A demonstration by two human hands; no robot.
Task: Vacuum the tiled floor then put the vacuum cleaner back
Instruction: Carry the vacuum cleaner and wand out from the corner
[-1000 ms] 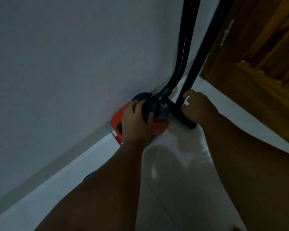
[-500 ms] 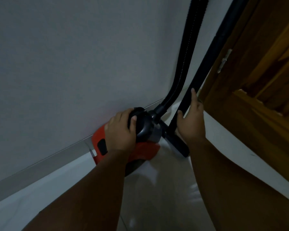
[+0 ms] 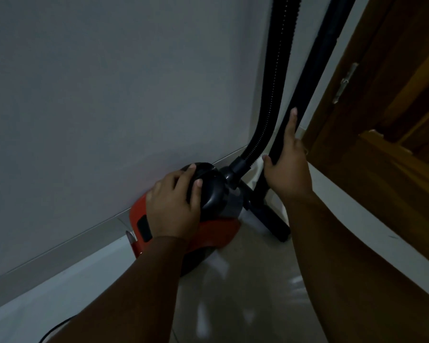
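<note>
Clamps the grip of the left hand [image 3: 174,209] over the black top of the red vacuum cleaner [image 3: 216,232], low at centre frame on the tiled floor [image 3: 245,293] against the wall [image 3: 109,95], and lays the right hand [image 3: 286,169] along its black wand [image 3: 315,70], grip seemingly apart, fingers [image 3: 291,122] straight.

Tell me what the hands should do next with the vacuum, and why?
Probably ease the right hand off the black tube, slowly. The tube stands upright in the corner beside the wooden door, only straight fingers steady it, and the vacuum cleaner sits on the floor by the wall under the left hand, so it looks parked.
</note>
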